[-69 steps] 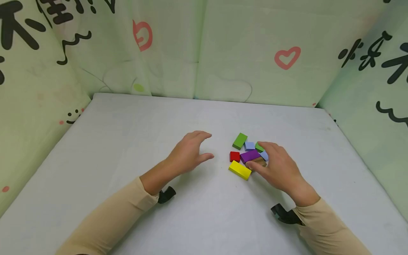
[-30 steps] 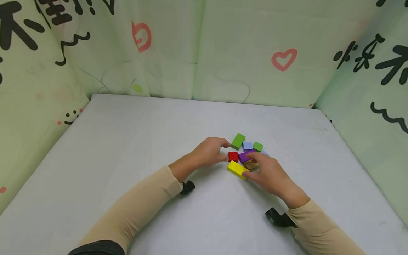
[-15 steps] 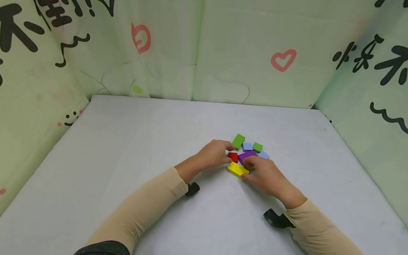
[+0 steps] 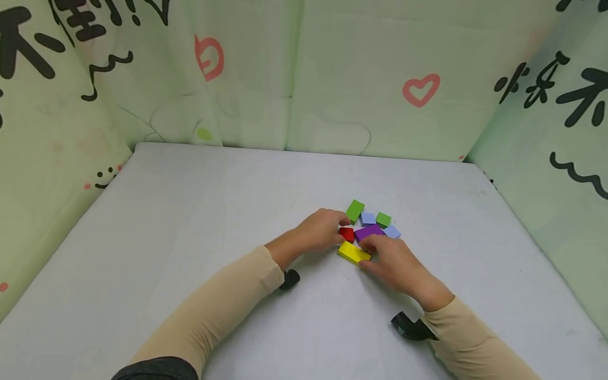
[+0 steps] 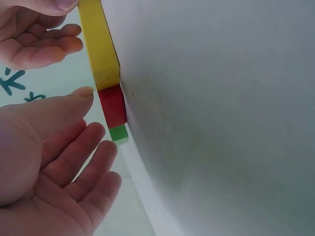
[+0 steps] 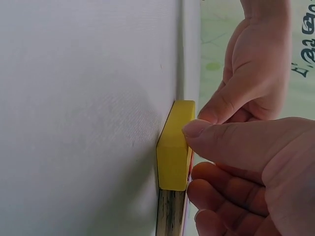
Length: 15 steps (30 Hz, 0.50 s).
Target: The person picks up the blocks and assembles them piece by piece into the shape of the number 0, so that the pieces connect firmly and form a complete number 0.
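My left hand (image 4: 320,230) is at the left side of the red block (image 4: 347,235). In the left wrist view its thumb and loosely bent fingers stand apart from each other near the red block. My right hand (image 4: 396,264) is over the right end of the yellow block (image 4: 353,252). In the right wrist view its thumb overlaps the yellow block's upper edge, with the other fingers bent beside it. A gap shows between those fingers and the block in the left wrist view. The wooden block (image 6: 171,211) beside the yellow one is hidden by my right hand in the head view.
Behind lie a purple block (image 4: 368,232), a longer green block (image 4: 354,211), a small green block (image 4: 383,219) and two light blue blocks, one (image 4: 368,219) farther left. All are on the white table (image 4: 214,211), enclosed by printed pale green curtains (image 4: 351,79).
Over the frames my left hand has come rightward to the red block. My right hand has shifted left and nearer, its fingers now covering the wooden block. The blocks look unmoved.
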Each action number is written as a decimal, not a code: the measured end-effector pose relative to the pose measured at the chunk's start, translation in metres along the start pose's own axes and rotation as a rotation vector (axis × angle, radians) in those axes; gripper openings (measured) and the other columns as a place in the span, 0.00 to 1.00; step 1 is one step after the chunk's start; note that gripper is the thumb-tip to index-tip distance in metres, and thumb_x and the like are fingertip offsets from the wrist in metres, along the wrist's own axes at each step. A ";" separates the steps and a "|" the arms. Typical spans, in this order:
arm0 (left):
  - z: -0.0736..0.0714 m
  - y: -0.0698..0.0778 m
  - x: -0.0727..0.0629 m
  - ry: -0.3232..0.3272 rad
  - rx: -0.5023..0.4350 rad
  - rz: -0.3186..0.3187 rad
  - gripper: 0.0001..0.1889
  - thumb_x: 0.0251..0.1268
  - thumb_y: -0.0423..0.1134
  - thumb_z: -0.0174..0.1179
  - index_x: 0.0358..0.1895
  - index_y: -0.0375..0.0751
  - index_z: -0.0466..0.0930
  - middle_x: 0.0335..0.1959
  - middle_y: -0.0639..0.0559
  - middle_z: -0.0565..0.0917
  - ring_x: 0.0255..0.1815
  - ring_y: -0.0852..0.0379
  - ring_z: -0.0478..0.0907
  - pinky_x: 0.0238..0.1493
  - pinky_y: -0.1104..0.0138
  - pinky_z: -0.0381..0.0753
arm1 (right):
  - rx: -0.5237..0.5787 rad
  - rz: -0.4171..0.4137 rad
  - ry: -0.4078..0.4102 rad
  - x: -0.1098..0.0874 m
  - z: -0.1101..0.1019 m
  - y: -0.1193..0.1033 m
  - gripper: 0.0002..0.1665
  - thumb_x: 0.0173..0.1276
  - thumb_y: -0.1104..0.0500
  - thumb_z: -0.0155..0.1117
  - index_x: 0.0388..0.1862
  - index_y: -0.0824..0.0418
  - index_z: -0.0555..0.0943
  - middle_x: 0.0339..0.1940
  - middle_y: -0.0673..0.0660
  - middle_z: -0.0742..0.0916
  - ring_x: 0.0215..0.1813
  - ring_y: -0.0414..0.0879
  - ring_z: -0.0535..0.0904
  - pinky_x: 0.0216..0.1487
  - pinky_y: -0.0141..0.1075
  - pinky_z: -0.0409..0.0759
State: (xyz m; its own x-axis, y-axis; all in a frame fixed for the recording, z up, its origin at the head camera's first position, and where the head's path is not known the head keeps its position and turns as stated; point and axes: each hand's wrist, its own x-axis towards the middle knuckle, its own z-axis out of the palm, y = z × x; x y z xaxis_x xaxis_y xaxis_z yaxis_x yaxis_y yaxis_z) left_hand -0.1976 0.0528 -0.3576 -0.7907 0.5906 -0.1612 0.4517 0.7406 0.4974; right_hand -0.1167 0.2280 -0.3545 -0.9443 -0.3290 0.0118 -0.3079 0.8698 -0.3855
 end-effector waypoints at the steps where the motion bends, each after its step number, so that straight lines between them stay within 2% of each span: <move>1: 0.000 0.000 0.001 -0.005 0.003 -0.004 0.20 0.70 0.37 0.64 0.63 0.42 0.78 0.57 0.52 0.82 0.57 0.56 0.76 0.60 0.68 0.73 | 0.003 -0.002 0.000 0.000 0.000 0.000 0.18 0.60 0.63 0.76 0.48 0.68 0.82 0.40 0.56 0.86 0.44 0.52 0.82 0.51 0.50 0.81; 7: 0.000 0.001 0.003 -0.030 0.010 -0.011 0.21 0.71 0.34 0.62 0.65 0.43 0.77 0.60 0.51 0.81 0.59 0.55 0.75 0.62 0.67 0.73 | 0.007 -0.011 -0.007 0.000 0.002 -0.002 0.19 0.61 0.65 0.75 0.49 0.68 0.82 0.43 0.58 0.87 0.47 0.54 0.82 0.53 0.50 0.80; 15: 0.002 0.004 0.007 -0.059 0.041 0.029 0.20 0.72 0.32 0.59 0.65 0.42 0.77 0.58 0.51 0.81 0.55 0.56 0.75 0.61 0.68 0.73 | -0.011 -0.022 -0.016 0.000 0.002 -0.004 0.19 0.61 0.66 0.75 0.50 0.69 0.82 0.44 0.59 0.87 0.48 0.55 0.82 0.53 0.51 0.80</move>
State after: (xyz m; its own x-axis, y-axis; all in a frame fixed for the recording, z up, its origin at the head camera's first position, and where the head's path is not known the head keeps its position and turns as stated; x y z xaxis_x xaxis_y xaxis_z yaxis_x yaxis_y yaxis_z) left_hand -0.2007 0.0602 -0.3583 -0.7516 0.6293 -0.1977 0.4920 0.7344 0.4675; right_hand -0.1149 0.2239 -0.3547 -0.9352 -0.3540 0.0056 -0.3301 0.8662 -0.3752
